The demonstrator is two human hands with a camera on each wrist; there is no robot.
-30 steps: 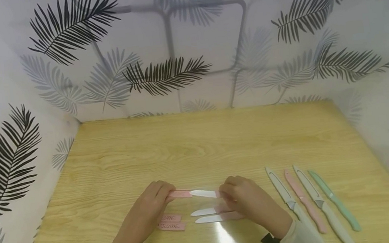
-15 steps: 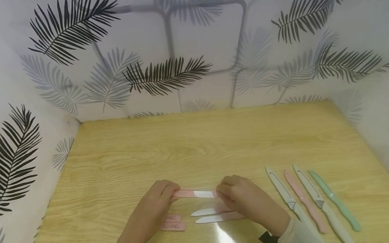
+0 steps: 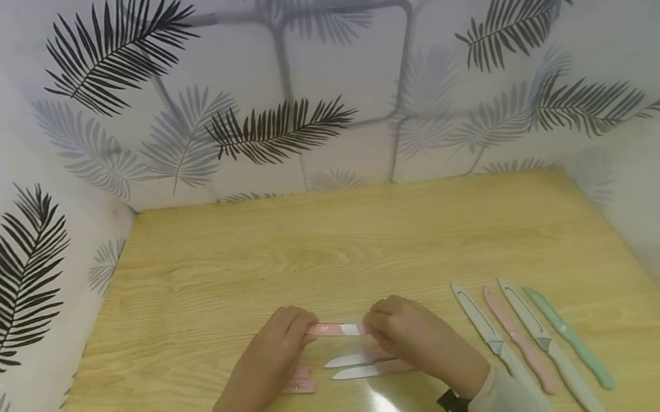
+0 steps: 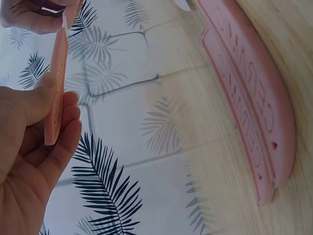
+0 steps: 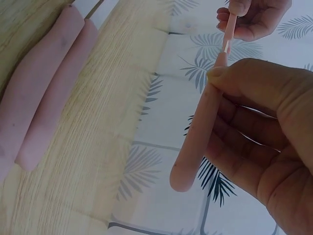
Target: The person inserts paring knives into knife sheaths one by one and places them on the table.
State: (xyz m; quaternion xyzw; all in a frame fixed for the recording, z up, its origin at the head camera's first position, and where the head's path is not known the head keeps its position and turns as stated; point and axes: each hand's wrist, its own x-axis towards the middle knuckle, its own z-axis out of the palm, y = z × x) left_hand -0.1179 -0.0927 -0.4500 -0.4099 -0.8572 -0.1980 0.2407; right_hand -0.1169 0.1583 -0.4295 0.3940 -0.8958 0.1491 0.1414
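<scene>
Between thumb and fingers, my left hand (image 3: 269, 364) grips a pink blade sheath (image 4: 57, 93) by its closed end. My right hand (image 3: 424, 342) holds the pink handle of a paring knife (image 5: 198, 129). Its white blade (image 3: 350, 330) is partly inside the sheath, with a short stretch showing between the two hands. Below the left hand, two more pink sheaths (image 4: 257, 93) with raised lettering lie side by side on the table. Near the right hand lie two pink-handled knives (image 5: 41, 83) with bare white blades pointing left; that hand partly covers their handles in the head view.
On the right of the wooden table (image 3: 335, 246) lies a slanted row of knives: two pale grey-green ones (image 3: 512, 355), a pink one (image 3: 521, 340) and a mint green one (image 3: 572, 339). Leaf-patterned covering (image 3: 344, 67) rises behind the table and at both sides.
My left hand has moved right with the sheath, sliding it over the blade, so less white blade shows. The right hand has shifted slightly left. The knives on the table stay put.
</scene>
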